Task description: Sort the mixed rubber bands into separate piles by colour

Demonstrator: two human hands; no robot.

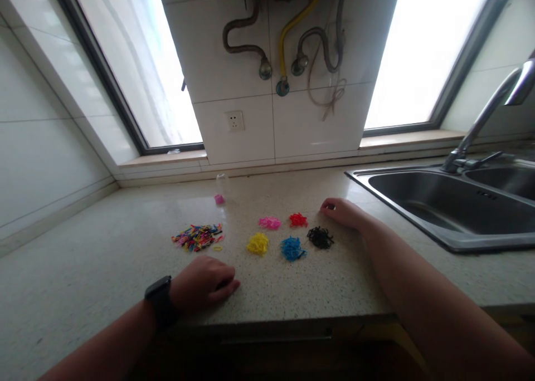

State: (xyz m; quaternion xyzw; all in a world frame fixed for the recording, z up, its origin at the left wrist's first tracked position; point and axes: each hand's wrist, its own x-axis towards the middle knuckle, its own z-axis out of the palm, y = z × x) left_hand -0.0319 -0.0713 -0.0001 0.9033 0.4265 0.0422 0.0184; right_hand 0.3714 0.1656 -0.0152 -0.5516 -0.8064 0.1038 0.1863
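Small rubber bands lie in piles on the counter: a mixed-colour pile (198, 238), a yellow pile (257, 244), a pink pile (270, 223), a red pile (298, 220), a blue pile (293, 248) and a black pile (320, 237). One loose yellow band (218, 248) lies beside the mixed pile. My left hand (204, 283) rests on the counter just in front of the mixed pile, its fingers curled closed with nothing visible in them. My right hand (341, 211) is behind and to the right of the black pile, fingers pinched together. Whatever it might hold is hidden.
At the back of the counter is a clear bottle (222, 181) with a pink object (219, 199) at its front end. A steel sink (418, 203) with a faucet (485, 113) is set in on the right. Pipes (282, 41) and a socket (234, 120) are on the tiled wall.
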